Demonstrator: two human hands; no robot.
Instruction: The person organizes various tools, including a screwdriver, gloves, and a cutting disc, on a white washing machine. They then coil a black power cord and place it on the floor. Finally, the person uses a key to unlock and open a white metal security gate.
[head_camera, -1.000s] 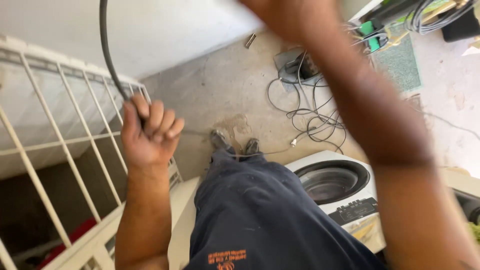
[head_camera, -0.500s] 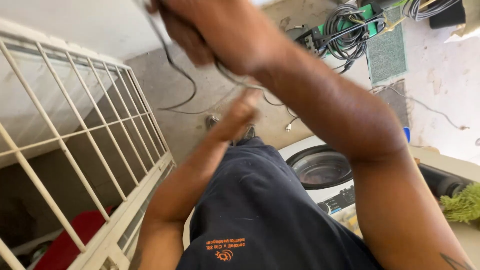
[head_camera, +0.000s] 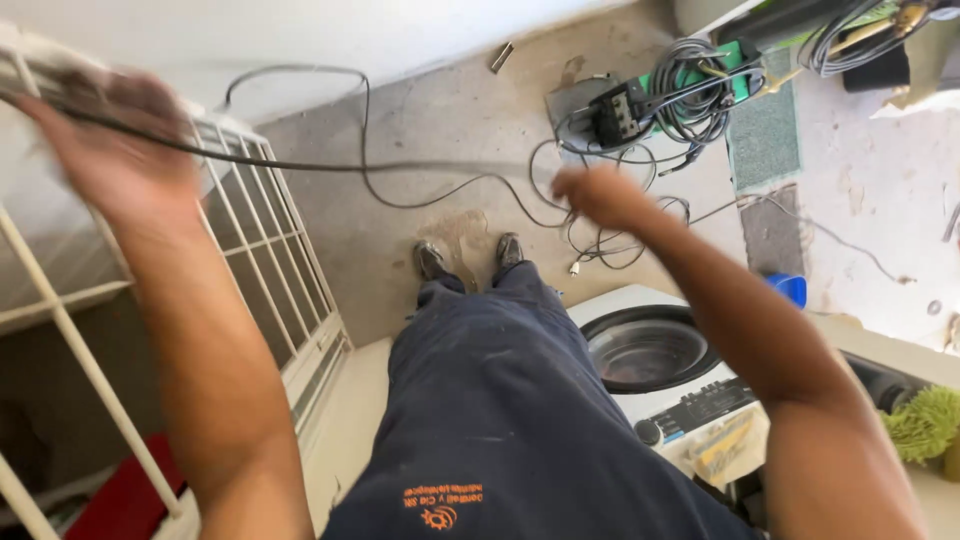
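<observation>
Your left hand (head_camera: 120, 150), blurred, is closed around a black cable (head_camera: 330, 165) up by the white grille (head_camera: 270, 260) at far left. From there the cable stretches taut across to your right hand (head_camera: 598, 195), which grips its other stretch above the concrete floor (head_camera: 420, 130); more slack loops lie on the floor beyond your shoes (head_camera: 470, 258). Past your right hand, a coil of cables (head_camera: 690, 95) sits on a grey box (head_camera: 580, 105). Below, the washer (head_camera: 650, 350) shows its open drum; what's inside it is too dim to tell. A blue tub (head_camera: 790, 288) stands beside it, contents unseen.
</observation>
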